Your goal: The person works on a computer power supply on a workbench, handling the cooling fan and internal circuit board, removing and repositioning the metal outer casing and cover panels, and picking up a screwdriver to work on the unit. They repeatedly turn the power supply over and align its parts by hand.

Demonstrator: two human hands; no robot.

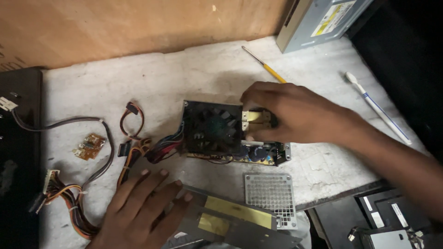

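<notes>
- The right hand (295,115) reaches over the opened power supply unit (230,133) near the middle of the tabletop (184,78), fingers closed around a part inside it.
- The left hand (138,207) lies flat, fingers spread, touching the grey metal cover (230,216) at the near edge.
- A cable bundle (134,157) trails left.

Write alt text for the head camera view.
A person's right hand grips the opened power supply unit on a pale worktable, while the left hand rests flat on its removed metal cover. A yellow-handled screwdriver lies behind.
</notes>
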